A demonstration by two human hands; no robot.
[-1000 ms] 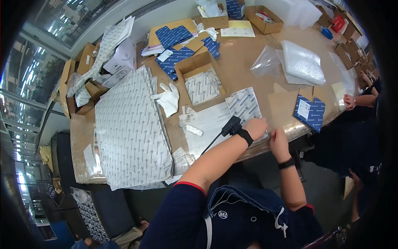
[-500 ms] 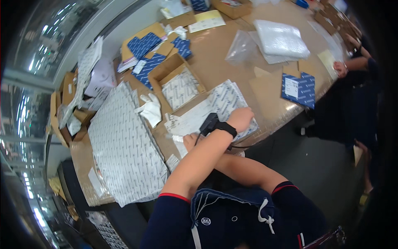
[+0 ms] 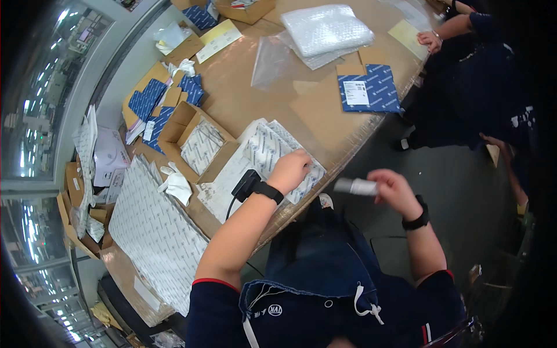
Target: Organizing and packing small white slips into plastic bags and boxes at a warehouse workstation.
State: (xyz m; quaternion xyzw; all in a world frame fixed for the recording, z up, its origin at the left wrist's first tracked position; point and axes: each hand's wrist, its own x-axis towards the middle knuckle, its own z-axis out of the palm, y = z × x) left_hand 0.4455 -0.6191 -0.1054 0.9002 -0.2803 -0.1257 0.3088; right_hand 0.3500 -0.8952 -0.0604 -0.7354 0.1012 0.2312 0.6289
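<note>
My left hand point(image 3: 292, 169) rests on a small stack of white printed paper packets point(image 3: 262, 146) at the table's near edge. Its fingers are curled, and what they grip, if anything, is hidden. Off the table's edge to the right, my right hand point(image 3: 395, 190) pinches a small white and grey strip point(image 3: 357, 186), blurred by motion. A sheet of white paper point(image 3: 219, 200) lies partly under my left wrist. Behind it stands an open cardboard box point(image 3: 217, 165) with printed packets point(image 3: 201, 146) inside.
Left of the box lie a white glove point(image 3: 176, 184) and a large stack of printed sheets point(image 3: 152, 227). Blue and brown cardboard pieces point(image 3: 148, 100), bubble wrap point(image 3: 328, 35) and a blue printed envelope point(image 3: 374, 90) are farther back. A co-worker's hand point(image 3: 430, 41) touches the far right edge.
My crossed arms have come apart. My right hand has swung out to the right of the table with the small strip in it. The view has shifted, so the table sits farther left.
</note>
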